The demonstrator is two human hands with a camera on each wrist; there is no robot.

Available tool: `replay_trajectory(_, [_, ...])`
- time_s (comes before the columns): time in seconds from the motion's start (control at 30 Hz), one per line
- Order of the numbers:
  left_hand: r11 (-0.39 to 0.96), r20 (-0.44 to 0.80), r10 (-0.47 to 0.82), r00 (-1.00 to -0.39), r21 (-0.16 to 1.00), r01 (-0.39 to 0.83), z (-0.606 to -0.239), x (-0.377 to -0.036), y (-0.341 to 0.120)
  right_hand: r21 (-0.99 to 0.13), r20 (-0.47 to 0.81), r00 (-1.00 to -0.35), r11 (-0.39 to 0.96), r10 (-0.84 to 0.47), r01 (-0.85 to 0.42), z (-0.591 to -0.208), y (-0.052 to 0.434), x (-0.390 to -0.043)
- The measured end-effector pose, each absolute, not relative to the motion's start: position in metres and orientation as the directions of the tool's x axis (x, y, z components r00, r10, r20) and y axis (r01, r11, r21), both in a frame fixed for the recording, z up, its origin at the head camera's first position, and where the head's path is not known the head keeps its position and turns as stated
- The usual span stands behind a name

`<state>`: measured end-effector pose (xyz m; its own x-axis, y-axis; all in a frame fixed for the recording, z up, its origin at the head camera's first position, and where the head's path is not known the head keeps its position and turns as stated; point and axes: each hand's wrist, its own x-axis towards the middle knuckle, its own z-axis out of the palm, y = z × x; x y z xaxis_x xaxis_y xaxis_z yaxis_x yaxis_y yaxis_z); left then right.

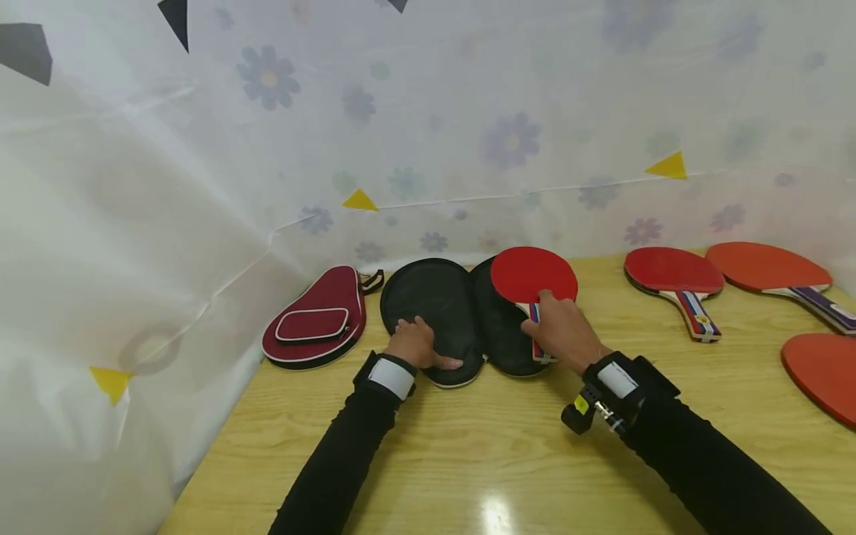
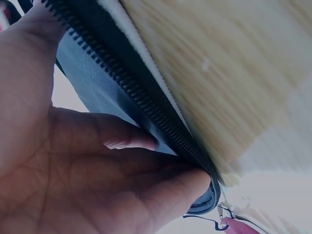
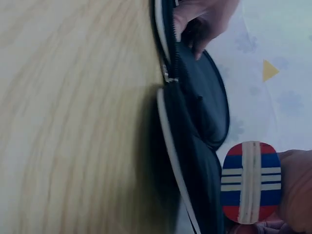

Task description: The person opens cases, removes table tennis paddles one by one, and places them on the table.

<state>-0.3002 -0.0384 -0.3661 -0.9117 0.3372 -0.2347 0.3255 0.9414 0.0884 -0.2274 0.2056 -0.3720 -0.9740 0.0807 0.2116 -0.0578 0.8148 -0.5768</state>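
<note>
A black zippered paddle case lies unfolded on the table, its two halves side by side. My left hand rests on the left half with fingers spread. In the left wrist view, its fingers lie inside the zipper edge, against the grey lining. My right hand grips a red table tennis paddle by its handle, blade pointing away over the right half. The right wrist view shows the striped butt of the handle beside the case; most of the gripping fingers are hidden there.
A maroon paddle case with a small front pocket lies at the left. On the right are a red paddle, an orange-red paddle and another orange-red blade. A flowered white sheet hangs behind the wooden table.
</note>
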Motion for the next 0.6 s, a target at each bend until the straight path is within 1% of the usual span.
replay_trajectory(0.13, [0.941, -0.227, 0.339, -0.913, 0.083, 0.328, -0.368, -0.302, -0.041, -0.586, 0.191, -0.98, 0.807, 0.052, -0.071, -0.36, 0.222, -0.208])
replay_trajectory(0.37, [0.942, -0.239, 0.337, -0.911, 0.084, 0.326, -0.37, -0.301, -0.04, -0.532, 0.164, -0.986, 0.844, 0.017, -0.073, -0.353, 0.257, -0.16])
replay_trajectory(0.47, [0.942, -0.245, 0.335, -0.91, 0.078, 0.326, -0.37, -0.301, -0.04, -0.495, 0.122, -0.992, 0.868, 0.022, -0.041, -0.356, 0.272, -0.138])
replay_trajectory(0.6, [0.941, -0.242, 0.339, -0.909, 0.078, 0.33, -0.368, -0.301, -0.042, -0.444, 0.019, -0.998, 0.895, 0.061, 0.046, -0.364, 0.292, -0.111])
